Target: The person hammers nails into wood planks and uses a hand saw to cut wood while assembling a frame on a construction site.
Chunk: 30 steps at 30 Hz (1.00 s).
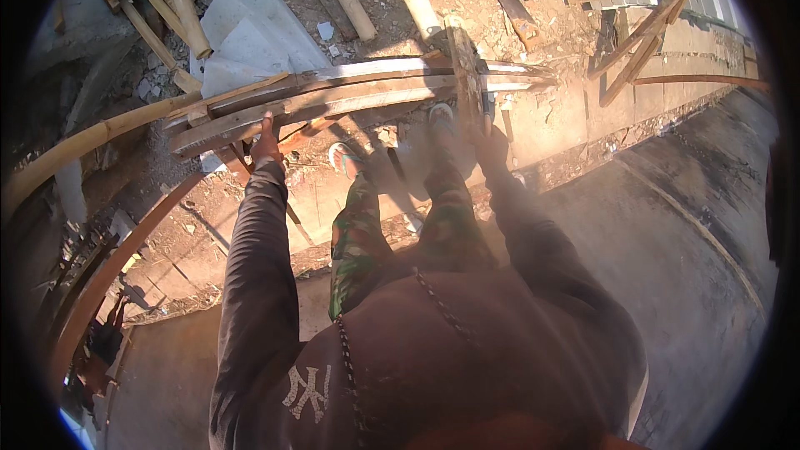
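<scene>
A long squared wooden beam (350, 100) lies crosswise in front of me, alongside other long timbers. My left hand (267, 146) is closed on its near edge towards the left end, fingertips against the wood. A short, rough board (464, 62) crosses over the beams right of the middle. My right hand (490, 143) is closed just below the near end of that board, in glare. A small greyish piece shows above its fingers, but what the hand grips I cannot make out. Both my feet stand on the ground just on the near side of the beams.
Pale slabs (250, 37) lie beyond the beams, with loose timber (171, 0) at the far left. Slanted wooden props (646, 42) stand at the far right. A curved-looking brown rail (125, 258) runs down the left. A grey concrete surface (650, 208) lies to the right.
</scene>
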Each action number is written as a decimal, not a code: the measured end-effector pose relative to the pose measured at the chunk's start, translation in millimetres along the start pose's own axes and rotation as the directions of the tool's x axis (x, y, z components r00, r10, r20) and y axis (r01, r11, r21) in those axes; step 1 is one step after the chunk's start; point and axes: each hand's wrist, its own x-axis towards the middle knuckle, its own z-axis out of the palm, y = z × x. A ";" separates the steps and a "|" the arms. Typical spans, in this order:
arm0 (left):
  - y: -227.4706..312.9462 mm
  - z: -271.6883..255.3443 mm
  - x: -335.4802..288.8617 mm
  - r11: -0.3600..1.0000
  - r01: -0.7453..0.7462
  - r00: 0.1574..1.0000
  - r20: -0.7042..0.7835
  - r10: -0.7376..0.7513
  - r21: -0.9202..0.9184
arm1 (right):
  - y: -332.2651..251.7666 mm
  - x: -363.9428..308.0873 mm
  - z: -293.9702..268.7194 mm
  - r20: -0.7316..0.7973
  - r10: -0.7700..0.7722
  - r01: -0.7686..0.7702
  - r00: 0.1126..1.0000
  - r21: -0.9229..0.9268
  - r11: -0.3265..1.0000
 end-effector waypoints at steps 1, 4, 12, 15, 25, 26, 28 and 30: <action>6.4 14.5 -16.0 0.996 0.073 0.997 -0.006 -0.073 -0.058 | -3.1 28.3 1.9 -0.061 -0.034 0.034 0.998 -0.009 0.999; -22.2 35.6 -9.3 0.997 0.080 0.992 0.097 -0.080 0.002 | 3.6 122.6 1.0 -0.015 -0.120 0.118 0.993 -0.062 0.991; -142.8 105.8 -57.5 0.921 -0.246 0.963 0.180 0.198 0.302 | -24.6 211.8 -32.5 0.010 -0.020 0.021 1.000 -0.154 0.988; -145.1 128.8 -109.4 0.853 -0.214 0.968 0.222 0.118 0.476 | -14.9 226.6 -50.0 -0.041 -0.049 0.043 0.998 -0.148 0.988; -151.0 199.1 -190.5 0.864 -0.417 0.847 0.466 0.257 0.283 | 24.4 157.7 -193.3 0.350 0.294 -0.429 0.889 0.417 0.801; -146.5 202.2 -188.5 0.753 -0.557 0.769 0.561 0.307 0.351 | 36.0 151.8 -207.5 0.402 0.320 -0.489 0.858 0.449 0.748; -124.4 227.4 -211.8 0.784 -0.539 0.734 0.629 0.257 0.309 | 52.0 140.6 -235.6 0.558 0.173 -0.556 0.812 0.648 0.521; -101.2 235.5 -245.8 0.892 -0.362 0.786 0.603 0.136 0.270 | 68.3 115.6 -259.9 0.618 0.057 -0.599 0.784 0.730 0.328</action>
